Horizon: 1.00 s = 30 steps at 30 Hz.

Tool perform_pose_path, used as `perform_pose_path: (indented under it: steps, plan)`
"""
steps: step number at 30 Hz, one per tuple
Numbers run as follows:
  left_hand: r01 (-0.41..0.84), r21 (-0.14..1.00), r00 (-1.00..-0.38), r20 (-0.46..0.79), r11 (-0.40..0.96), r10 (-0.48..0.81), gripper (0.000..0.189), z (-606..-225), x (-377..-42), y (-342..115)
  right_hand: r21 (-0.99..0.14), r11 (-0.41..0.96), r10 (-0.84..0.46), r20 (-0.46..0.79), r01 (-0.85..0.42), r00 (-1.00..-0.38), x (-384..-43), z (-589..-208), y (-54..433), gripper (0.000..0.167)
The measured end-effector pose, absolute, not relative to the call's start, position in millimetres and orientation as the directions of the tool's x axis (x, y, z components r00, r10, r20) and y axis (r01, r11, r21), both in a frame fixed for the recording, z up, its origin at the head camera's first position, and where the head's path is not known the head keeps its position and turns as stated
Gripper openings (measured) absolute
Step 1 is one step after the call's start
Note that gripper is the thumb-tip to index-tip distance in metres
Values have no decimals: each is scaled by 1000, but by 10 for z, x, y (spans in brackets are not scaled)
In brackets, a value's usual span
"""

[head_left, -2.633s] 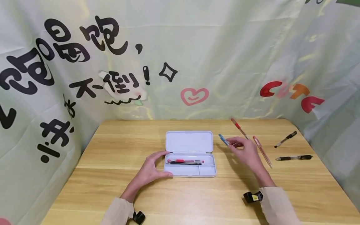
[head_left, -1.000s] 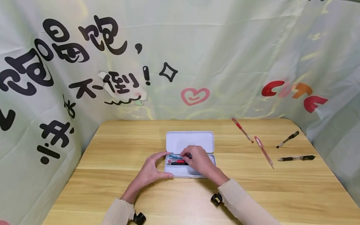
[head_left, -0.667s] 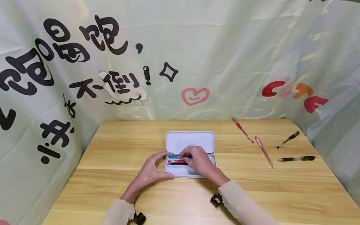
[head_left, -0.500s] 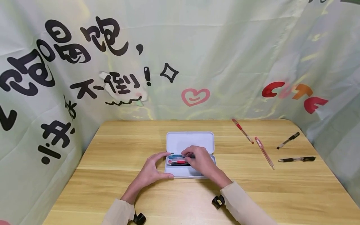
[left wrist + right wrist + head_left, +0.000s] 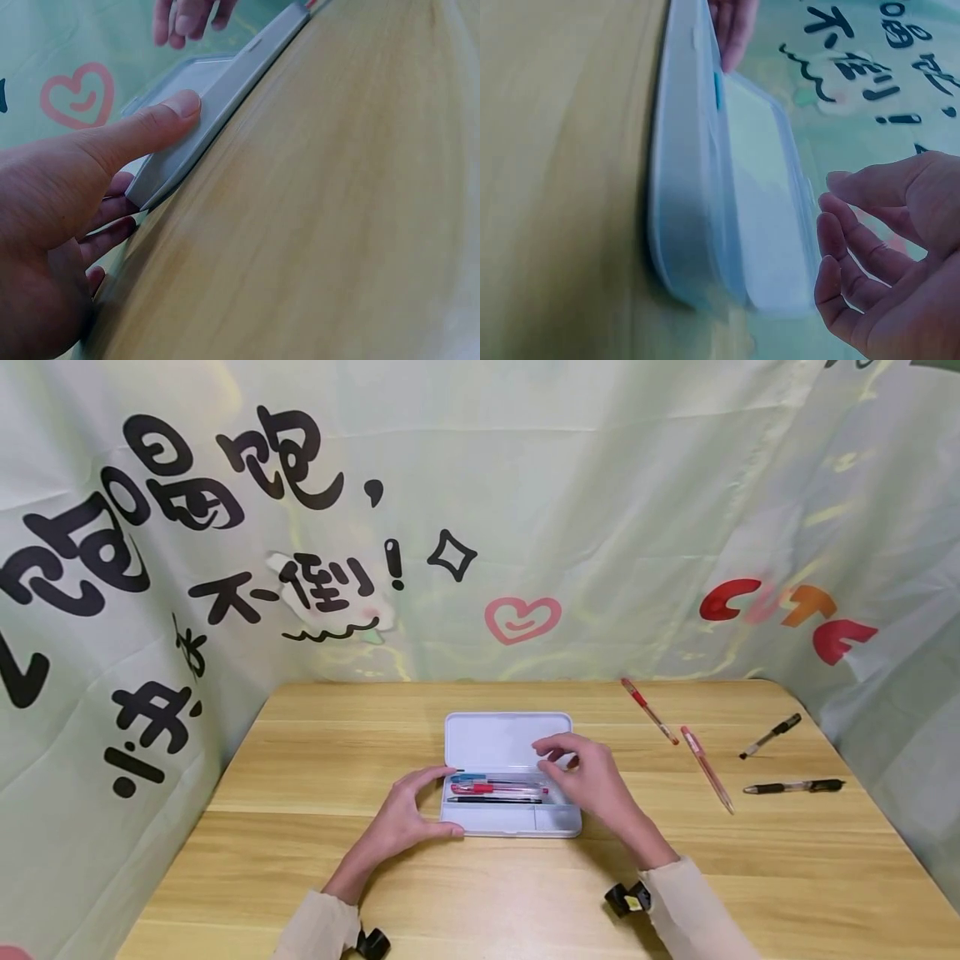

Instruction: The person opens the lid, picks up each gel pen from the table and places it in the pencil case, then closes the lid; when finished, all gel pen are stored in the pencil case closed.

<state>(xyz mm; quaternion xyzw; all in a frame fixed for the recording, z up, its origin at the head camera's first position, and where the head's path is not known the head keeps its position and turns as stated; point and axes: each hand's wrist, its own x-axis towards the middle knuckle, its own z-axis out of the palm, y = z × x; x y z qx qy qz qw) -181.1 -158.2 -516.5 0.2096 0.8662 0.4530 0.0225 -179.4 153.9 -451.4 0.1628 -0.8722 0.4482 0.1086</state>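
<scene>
A white pencil case [image 5: 487, 821] lies on the table with its lid [image 5: 498, 739] tipped back. My left hand [image 5: 408, 808] grips its left end, thumb on the front edge and fingers at the back corner; in the left wrist view the thumb [image 5: 161, 124] presses the case's rim. Inside, in the long compartment, lie a blue pen [image 5: 468, 778], a red pen [image 5: 483, 788] and a black pen [image 5: 495, 800]. Above the case's right side hovers my right hand [image 5: 592, 777], its fingers loosely bent with nothing between them, also seen in the right wrist view.
To the right lie two red pens, one farther back [image 5: 648, 710] and one nearer [image 5: 707, 768]. Beyond them are a short black pen [image 5: 771, 737] and a longer black pen [image 5: 793, 787]. A printed cloth [image 5: 600, 527] hangs behind the wooden table [image 5: 337, 727].
My right hand carried the blue pen from the right into the case, let go of it there, and has lifted back to the right. My left hand has stayed on the case.
</scene>
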Motion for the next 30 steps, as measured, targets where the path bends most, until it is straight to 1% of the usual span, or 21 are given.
perform_pose_path:
  steps: [3,10,17,21,24,27,30]
  plan:
    - [328,796,-915,135,508,380,90,-5166,-1813,-1582,-732,567,-149,361,-379,-921,-1778,-4504,1685,23]
    - [334,800,-913,143,498,383,89,-5167,-1818,-1584,-721,611,-57,372,-328,-926,-1781,-4491,2018,23]
    - [324,800,-912,123,505,391,89,-5170,-1829,-1584,-713,645,70,412,-274,-908,-1866,-4487,2347,27]
    - [330,798,-909,124,504,398,89,-5167,-1835,-1581,-743,630,138,395,-227,-908,-1939,-4500,2538,31]
    - [335,799,-908,134,499,396,89,-5166,-1833,-1580,-768,614,172,358,-184,-918,-2019,-4521,2676,33]
    - [343,797,-907,143,497,396,88,-5168,-1831,-1581,-774,616,188,323,-145,-927,-2122,-4572,2801,36]
    - [335,798,-909,134,501,394,88,-5174,-1833,-1584,-757,644,185,298,-114,-936,-2234,-4636,2896,39]
